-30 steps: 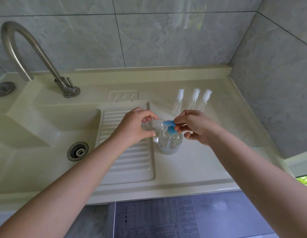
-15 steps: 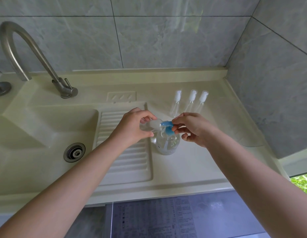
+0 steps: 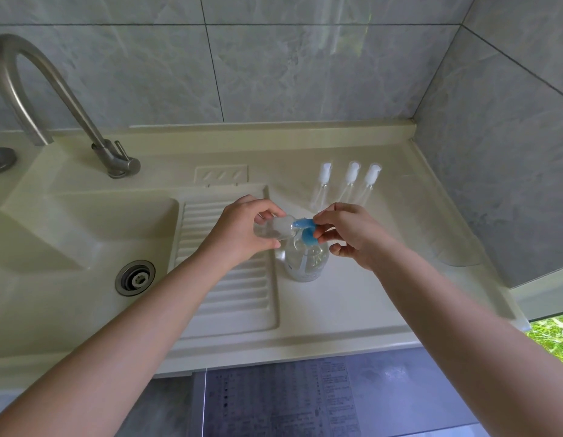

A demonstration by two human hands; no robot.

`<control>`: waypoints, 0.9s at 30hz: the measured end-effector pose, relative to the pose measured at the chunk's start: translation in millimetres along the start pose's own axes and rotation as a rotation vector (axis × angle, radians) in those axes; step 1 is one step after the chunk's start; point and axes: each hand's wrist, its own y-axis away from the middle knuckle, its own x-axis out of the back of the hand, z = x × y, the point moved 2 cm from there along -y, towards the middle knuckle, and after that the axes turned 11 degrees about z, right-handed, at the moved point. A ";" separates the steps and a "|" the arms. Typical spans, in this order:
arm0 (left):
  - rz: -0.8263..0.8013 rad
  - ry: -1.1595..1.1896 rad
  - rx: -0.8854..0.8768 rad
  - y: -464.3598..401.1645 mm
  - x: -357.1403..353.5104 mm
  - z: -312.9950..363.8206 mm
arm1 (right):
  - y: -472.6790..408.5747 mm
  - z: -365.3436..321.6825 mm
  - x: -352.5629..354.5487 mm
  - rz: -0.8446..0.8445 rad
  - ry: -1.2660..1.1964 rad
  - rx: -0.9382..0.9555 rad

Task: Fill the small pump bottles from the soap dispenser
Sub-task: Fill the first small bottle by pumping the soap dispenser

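Lying on its side, the small bottle (image 3: 275, 229) held in the left hand (image 3: 242, 230) points its open mouth right, at the blue nozzle of the soap dispenser (image 3: 306, 258); whether they touch is unclear. The right hand (image 3: 352, 234) pinches the pump head, fingers curled, directly above the dispenser.

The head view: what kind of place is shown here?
Probably a home laundry or utility corner: a moulded sink with a ribbed washboard, a metal tap, and grey tiled walls.
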 end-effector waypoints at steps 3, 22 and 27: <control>-0.007 -0.004 0.003 0.3 0.3 0.3 | 1.5 2.1 -2.1 0.001 0.010 0.014; 0.001 0.004 0.010 1.7 2.0 3.5 | 3.2 -1.1 -0.5 0.000 0.022 0.077; 0.004 0.005 0.018 1.0 1.1 2.7 | 2.4 1.6 -1.1 0.002 0.011 0.072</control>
